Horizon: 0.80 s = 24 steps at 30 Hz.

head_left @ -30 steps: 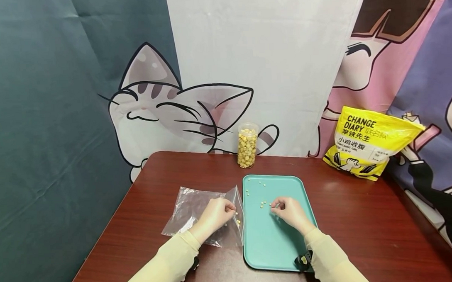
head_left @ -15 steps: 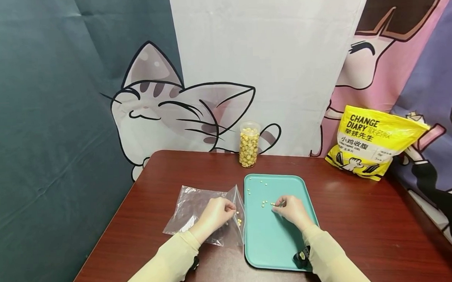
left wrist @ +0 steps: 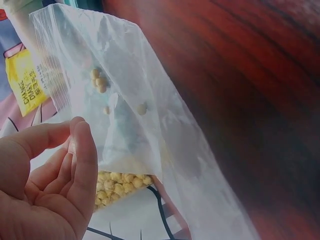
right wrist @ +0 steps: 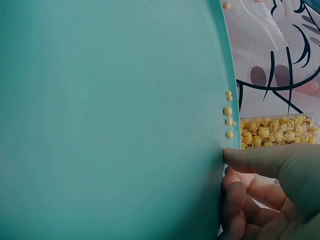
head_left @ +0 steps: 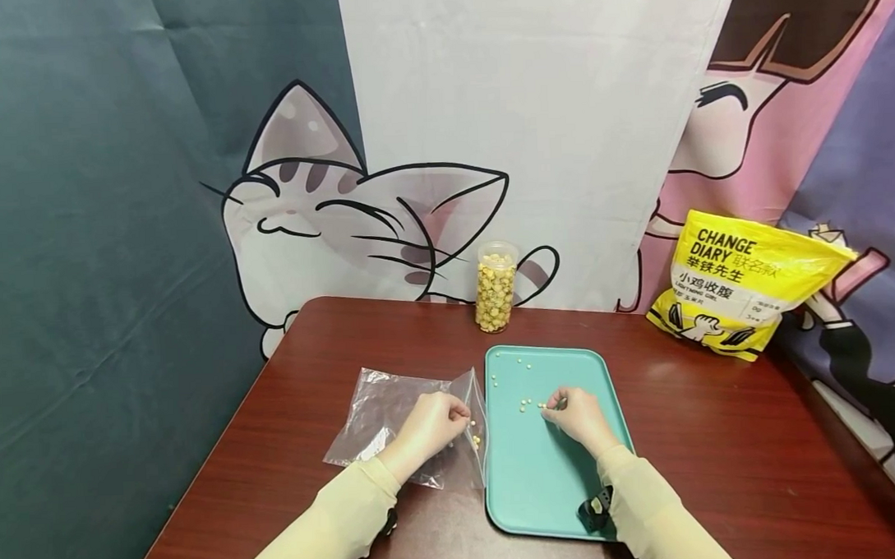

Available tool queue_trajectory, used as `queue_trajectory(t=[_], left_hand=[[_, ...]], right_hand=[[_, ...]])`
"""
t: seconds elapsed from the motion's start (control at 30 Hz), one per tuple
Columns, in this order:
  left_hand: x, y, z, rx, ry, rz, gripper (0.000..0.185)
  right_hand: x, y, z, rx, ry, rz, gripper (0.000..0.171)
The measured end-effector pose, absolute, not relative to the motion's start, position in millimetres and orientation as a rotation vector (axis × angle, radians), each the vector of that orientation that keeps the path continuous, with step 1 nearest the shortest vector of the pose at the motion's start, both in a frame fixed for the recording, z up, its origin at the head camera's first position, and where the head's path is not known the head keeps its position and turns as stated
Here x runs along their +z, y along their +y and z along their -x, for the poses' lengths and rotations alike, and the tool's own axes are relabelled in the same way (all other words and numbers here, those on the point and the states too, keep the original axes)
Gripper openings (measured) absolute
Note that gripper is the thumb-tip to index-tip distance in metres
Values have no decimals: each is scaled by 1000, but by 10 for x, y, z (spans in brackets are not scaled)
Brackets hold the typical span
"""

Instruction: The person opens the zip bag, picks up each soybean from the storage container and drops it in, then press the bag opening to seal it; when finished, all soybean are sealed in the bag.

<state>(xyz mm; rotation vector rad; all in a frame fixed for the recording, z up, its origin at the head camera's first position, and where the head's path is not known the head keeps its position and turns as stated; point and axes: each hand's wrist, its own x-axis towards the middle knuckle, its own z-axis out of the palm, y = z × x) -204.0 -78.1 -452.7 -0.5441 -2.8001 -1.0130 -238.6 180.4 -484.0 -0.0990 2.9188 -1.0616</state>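
Left hand [head_left: 428, 424] pinches bag [head_left: 393, 417] edge.

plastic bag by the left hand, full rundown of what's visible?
The bag is clear, thin, crinkled plastic with a zip strip along its mouth. It lies mostly flat on the table, left of the tray, its mouth end lifted toward the tray. The left hand pinches that mouth edge between thumb and fingers. A few small yellow pellets sit inside near the opening. The rest looks empty.
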Motion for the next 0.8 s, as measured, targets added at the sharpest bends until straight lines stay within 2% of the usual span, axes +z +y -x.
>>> queue_trajectory(t=[0.8], left_hand=[[-4520,-788,2038,-972,-2784,549,9]], right_hand=[[-4790,1801,2319,-1094,2945,144,10]])
